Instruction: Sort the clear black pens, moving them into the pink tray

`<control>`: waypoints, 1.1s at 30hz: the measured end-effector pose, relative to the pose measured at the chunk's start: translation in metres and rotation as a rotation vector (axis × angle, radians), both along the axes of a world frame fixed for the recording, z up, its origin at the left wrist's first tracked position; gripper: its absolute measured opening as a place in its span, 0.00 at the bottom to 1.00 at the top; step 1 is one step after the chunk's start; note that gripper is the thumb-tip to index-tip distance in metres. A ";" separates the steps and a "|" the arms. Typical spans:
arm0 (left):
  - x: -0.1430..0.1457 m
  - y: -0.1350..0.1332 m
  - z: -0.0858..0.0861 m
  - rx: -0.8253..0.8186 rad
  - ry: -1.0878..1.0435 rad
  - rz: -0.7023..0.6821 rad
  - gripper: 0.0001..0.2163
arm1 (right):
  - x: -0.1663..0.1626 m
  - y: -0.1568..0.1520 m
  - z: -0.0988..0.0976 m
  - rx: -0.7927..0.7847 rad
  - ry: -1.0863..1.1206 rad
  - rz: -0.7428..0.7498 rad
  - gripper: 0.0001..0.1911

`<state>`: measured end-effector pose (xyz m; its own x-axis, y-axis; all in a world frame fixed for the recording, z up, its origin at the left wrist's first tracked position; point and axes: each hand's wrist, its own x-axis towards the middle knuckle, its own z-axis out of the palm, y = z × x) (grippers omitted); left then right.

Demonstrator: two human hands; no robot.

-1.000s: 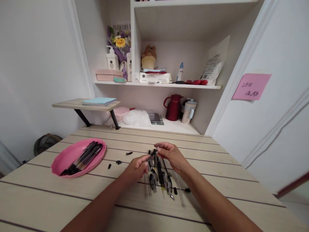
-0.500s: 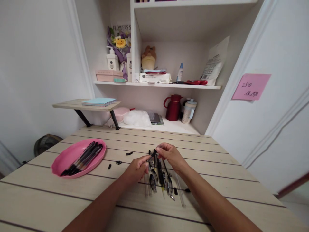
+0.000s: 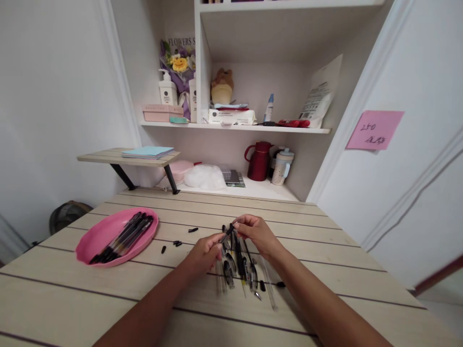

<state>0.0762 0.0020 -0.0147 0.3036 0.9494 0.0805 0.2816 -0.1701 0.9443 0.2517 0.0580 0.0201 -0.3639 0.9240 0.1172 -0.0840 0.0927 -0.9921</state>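
Both my hands meet over a pile of loose pens and pen parts (image 3: 240, 270) on the wooden table (image 3: 325, 250). My left hand (image 3: 204, 250) pinches the lower end of a black pen (image 3: 226, 234). My right hand (image 3: 255, 231) pinches its upper end with fingertips closed. The pen is held just above the pile, tilted up to the right. A pink tray (image 3: 94, 238) with several assembled black pens (image 3: 125, 236) lies to the left. Small black caps (image 3: 177, 242) lie scattered between tray and hands.
A raised wooden stand (image 3: 108, 156) with a blue notebook (image 3: 146, 152) is at the back left. Shelves behind hold a red kettle (image 3: 258, 161), a cup (image 3: 282, 166), bottles, a plush toy and flowers. A pink note (image 3: 374, 129) sticks on the right wall.
The hands stay nearly in place; the right hand has dropped slightly and the fingers have closed in on the pen between them.
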 end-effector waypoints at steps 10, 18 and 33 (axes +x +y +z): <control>0.001 -0.003 0.003 -0.004 -0.019 -0.001 0.21 | 0.001 0.001 -0.002 -0.008 0.010 0.019 0.12; 0.001 -0.003 0.005 -0.008 -0.010 -0.001 0.21 | 0.001 0.000 -0.003 -0.022 0.003 0.019 0.13; 0.002 -0.004 0.005 0.016 -0.011 0.027 0.19 | 0.000 -0.001 -0.004 -0.014 0.023 0.024 0.12</control>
